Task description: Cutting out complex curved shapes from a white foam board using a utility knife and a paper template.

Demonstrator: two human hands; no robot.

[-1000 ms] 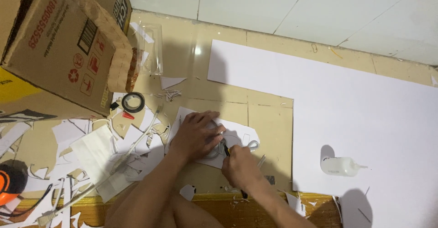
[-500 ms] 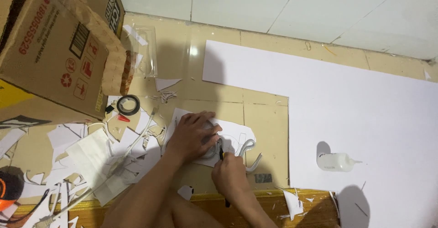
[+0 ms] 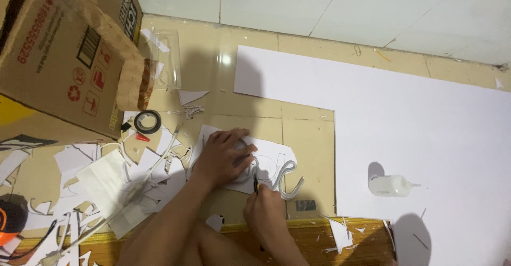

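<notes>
Two hands busy — left hand (image 3: pixel 222 157) flat on white cutout (image 3: pixel 266 162), right hand (image 3: pixel 269 213) grip clenched round knife (image 3: pixel 256 183)

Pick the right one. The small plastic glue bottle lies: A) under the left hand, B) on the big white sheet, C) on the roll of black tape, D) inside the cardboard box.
B: the glue bottle lies on its side on the big white sheet, far right of both hands.

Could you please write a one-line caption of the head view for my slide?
Left hand presses a small white paper piece on the tan floor while right hand cuts with a dark-handled knife.
</notes>
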